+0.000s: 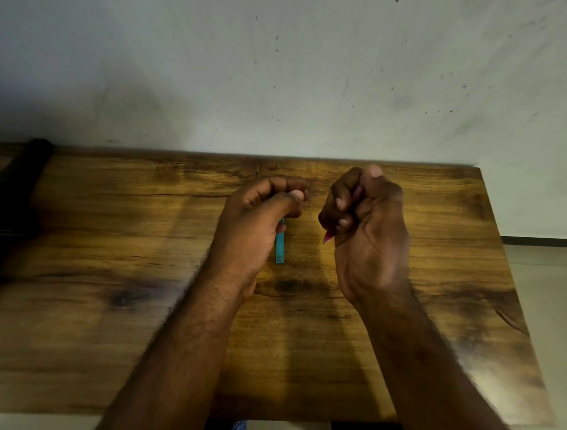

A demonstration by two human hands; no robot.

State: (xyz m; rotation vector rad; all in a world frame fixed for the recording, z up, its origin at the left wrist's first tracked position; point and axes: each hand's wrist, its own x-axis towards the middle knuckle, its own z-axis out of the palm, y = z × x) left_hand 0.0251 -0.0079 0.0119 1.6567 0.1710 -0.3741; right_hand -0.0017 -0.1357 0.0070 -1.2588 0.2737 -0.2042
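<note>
Left hand (259,214) grips a teal stick (280,243), its end below the fingers; right hand (365,217) clenches a pink piece (327,237) over the table (114,241).

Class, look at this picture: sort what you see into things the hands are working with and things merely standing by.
In hand:
- teal stick, held by the left hand
- pink piece, its tip poking from the curled right hand

Standing by:
- wooden table
- dark object at the table's far left corner
- speckled wall
</note>
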